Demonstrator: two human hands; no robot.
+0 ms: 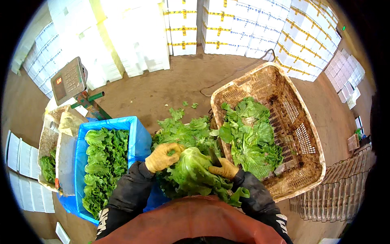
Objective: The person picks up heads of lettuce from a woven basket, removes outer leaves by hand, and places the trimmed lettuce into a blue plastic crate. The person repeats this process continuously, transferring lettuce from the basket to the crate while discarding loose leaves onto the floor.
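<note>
A head of leafy lettuce (193,166) lies before me, close to the red-brown apron. My left hand (164,157), in a yellow glove, is at its upper left with thumb and fingers curled round; a bit of green leaf shows between them. My right hand (225,168), gloved too, is shut on a dark-bladed knife (215,157) at the lettuce's right side, the blade pointing away from me. Loose lettuce leaves (195,129) are heaped beyond both hands. To the left, a blue-lined box (133,134) holds rows of lettuce heads (105,164).
A dirty plastic crate (320,152) with lettuce leaves (253,137) stands at right, beside stacked crates (332,189). A scale display (68,80) on a green post rises at back left. White foam boxes (182,30) are stacked behind; a cable (231,74) crosses the floor.
</note>
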